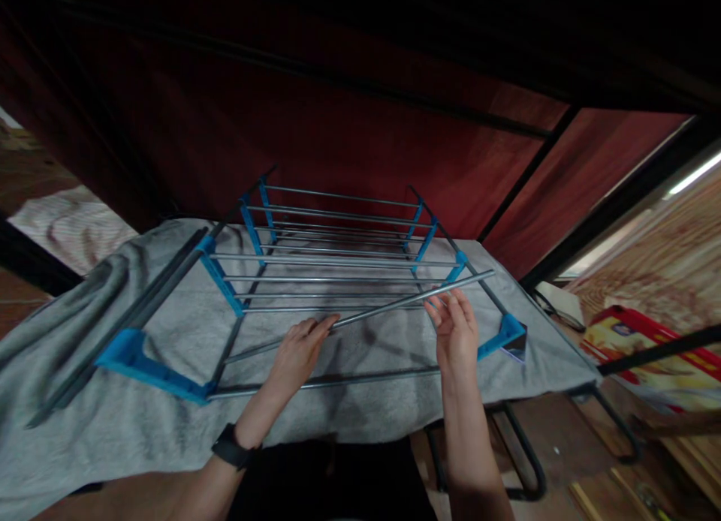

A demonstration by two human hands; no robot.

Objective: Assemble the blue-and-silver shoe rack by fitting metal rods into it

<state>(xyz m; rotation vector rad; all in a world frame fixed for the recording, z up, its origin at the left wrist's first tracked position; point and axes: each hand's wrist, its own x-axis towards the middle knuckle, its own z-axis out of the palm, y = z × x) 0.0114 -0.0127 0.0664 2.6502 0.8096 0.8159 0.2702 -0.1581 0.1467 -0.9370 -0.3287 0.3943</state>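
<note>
A loose grey metal rod (388, 306) slants across the near part of a rack, its right end higher. My left hand (300, 350) is closed around it left of the middle. My right hand (455, 322) is just below the rod near its right end, palm turned up and fingers apart; whether a fingertip touches the rod I cannot tell. The rack lies on a grey cloth and has rows of metal rods (338, 259) between blue plastic brackets (222, 281). At the near left is a larger blue bracket (152, 365), with another blue bracket (503, 335) at the near right.
More dark rods (129, 311) lie along the left side of the grey cloth (388, 416). Dark red panels (338, 138) rise behind the rack. A red and yellow package (653, 352) is off to the right, near black metal bars. A small dark card (515, 344) lies by the right bracket.
</note>
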